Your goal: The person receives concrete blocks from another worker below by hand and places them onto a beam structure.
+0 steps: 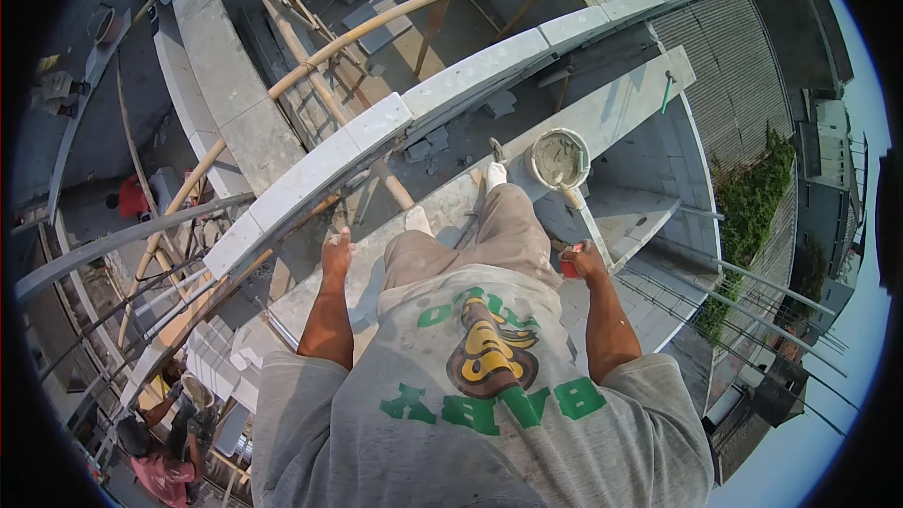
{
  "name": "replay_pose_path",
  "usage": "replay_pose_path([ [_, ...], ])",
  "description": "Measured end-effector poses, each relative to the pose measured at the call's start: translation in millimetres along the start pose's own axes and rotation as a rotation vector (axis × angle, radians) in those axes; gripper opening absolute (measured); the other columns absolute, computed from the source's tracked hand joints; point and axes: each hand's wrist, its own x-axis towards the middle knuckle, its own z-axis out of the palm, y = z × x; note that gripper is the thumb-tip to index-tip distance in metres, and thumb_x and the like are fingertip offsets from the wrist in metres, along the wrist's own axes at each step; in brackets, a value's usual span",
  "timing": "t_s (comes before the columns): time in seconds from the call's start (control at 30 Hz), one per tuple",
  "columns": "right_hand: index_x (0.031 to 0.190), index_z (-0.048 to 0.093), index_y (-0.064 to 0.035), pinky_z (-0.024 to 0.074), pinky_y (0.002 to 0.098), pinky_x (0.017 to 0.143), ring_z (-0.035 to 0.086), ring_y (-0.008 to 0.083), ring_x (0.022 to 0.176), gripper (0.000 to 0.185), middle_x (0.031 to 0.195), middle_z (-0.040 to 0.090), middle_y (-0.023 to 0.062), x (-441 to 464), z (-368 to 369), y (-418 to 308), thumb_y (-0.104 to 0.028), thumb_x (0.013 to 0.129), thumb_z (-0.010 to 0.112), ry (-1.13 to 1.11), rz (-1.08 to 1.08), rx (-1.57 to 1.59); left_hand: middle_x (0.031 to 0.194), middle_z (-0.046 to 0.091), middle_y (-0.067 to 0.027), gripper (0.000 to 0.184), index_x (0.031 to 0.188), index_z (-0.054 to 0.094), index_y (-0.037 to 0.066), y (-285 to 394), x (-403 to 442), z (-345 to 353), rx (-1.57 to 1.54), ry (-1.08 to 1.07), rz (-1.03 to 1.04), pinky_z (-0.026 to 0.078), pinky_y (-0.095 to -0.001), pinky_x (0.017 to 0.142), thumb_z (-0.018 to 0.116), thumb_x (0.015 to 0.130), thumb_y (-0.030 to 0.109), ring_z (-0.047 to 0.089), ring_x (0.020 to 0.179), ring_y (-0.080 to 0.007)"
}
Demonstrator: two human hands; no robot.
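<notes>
- Your right hand grips a red object.
- Your left hand is half-curled near the white block wall; I cannot tell whether it pinches anything.
- The mortar bucket stands on the concrete ledge beside your right foot.
- Bamboo poles cross beyond the wall; a co-worker is lower left.

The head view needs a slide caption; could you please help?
Right hand holding a red item, bucket of grey mix ahead.
</notes>
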Motion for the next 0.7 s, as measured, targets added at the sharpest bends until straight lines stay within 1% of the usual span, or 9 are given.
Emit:
replay_pose_path([
  [0.07,0.100,0.055,0.0010,0.0487,0.0350,0.069,0.060,0.0253,0.082,0.056,0.093,0.060,0.0152,6.8,-3.1,3.0,-0.026,0.055,0.075,0.039,-0.008,-0.037,0.073,0.063,-0.0100,0.047,0.093,0.061,-0.003,-6.4,11.8,8.4,-0.167,0.016,-0.018,0.047,-0.0276,0.056,0.056,0.087,0.043,0.060,0.066,-0.0160],
  [0.1,0.099,0.056,0.0009,0.0488,0.0361,0.069,0.060,0.0259,0.083,0.056,0.093,0.061,0.0163,-3.0,-12.1,-14.3,-0.027,0.055,0.075,0.025,-0.030,-0.097,0.072,0.063,-0.0103,0.050,0.094,0.061,-0.003,-8.2,14.7,14.1,-0.224,0.047,-0.005,0.047,-0.0281,0.055,0.054,0.087,0.047,0.060,0.065,-0.0153],
  [0.23,0.101,0.056,0.0011,0.0484,0.0365,0.073,0.061,0.0260,0.086,0.056,0.096,0.062,0.0170,25.6,-19.3,-4.8,-0.028,0.056,0.074,0.042,-0.005,-0.069,0.072,0.065,-0.0099,0.055,0.096,0.063,-0.002,-2.7,25.7,25.6,-0.075,0.042,-0.067,0.048,-0.0296,0.057,0.054,0.086,0.051,0.062,0.065,-0.0168],
  [0.33,0.099,0.056,0.0012,0.0488,0.0361,0.071,0.061,0.0259,0.082,0.053,0.092,0.062,0.0163,36.1,-25.3,1.7,-0.026,0.058,0.073,0.178,-0.109,0.020,0.072,0.066,-0.0101,0.056,0.095,0.065,-0.001,-31.8,61.5,47.1,0.125,0.091,-0.104,0.048,-0.0311,0.058,0.055,0.084,0.053,0.062,0.064,-0.0178],
  [0.4,0.100,0.056,0.0009,0.0497,0.0366,0.065,0.061,0.0257,0.074,0.051,0.088,0.062,0.0155,37.7,-34.1,1.5,-0.023,0.059,0.072,0.127,-0.115,0.124,0.072,0.065,-0.0090,0.054,0.092,0.066,0.000,-53.4,89.9,68.4,0.049,0.074,-0.065,0.048,-0.0321,0.060,0.056,0.083,0.053,0.062,0.064,-0.0182],
  [0.5,0.102,0.053,0.0029,0.0488,0.0346,0.074,0.061,0.0251,0.084,0.061,0.094,0.061,0.0156,94.5,-32.6,54.4,-0.024,0.052,0.077,0.001,0.044,0.149,0.071,0.065,-0.0072,0.049,0.087,0.066,0.001,29.5,43.2,97.4,-0.064,0.070,-0.024,0.048,-0.0314,0.062,0.057,0.084,0.049,0.062,0.064,-0.0182],
  [0.6,0.097,0.054,0.0015,0.0499,0.0364,0.069,0.060,0.0240,0.076,0.056,0.089,0.061,0.0142,105.5,-56.0,45.5,-0.020,0.051,0.078,-0.155,0.161,0.121,0.071,0.065,-0.0076,0.048,0.082,0.065,0.001,57.1,44.1,128.2,-0.121,0.117,0.028,0.047,-0.0319,0.061,0.058,0.084,0.048,0.062,0.063,-0.0189],
  [0.63,0.093,0.055,0.0007,0.0500,0.0364,0.065,0.060,0.0234,0.073,0.049,0.085,0.061,0.0138,124.5,-63.5,52.0,-0.020,0.054,0.076,-0.146,0.111,0.061,0.071,0.065,-0.0079,0.048,0.080,0.065,0.001,58.8,42.9,138.4,-0.137,0.135,0.046,0.047,-0.0323,0.061,0.058,0.084,0.048,0.062,0.063,-0.0192],
  [0.7,0.087,0.058,-0.0010,0.0502,0.0365,0.058,0.061,0.0223,0.065,0.036,0.077,0.061,0.0130,162.4,-72.4,69.1,-0.020,0.059,0.072,-0.129,0.024,-0.027,0.071,0.065,-0.0089,0.049,0.080,0.065,0.000,44.8,42.2,160.6,-0.091,0.192,-0.031,0.047,-0.0332,0.062,0.058,0.083,0.049,0.062,0.064,-0.0207],
])
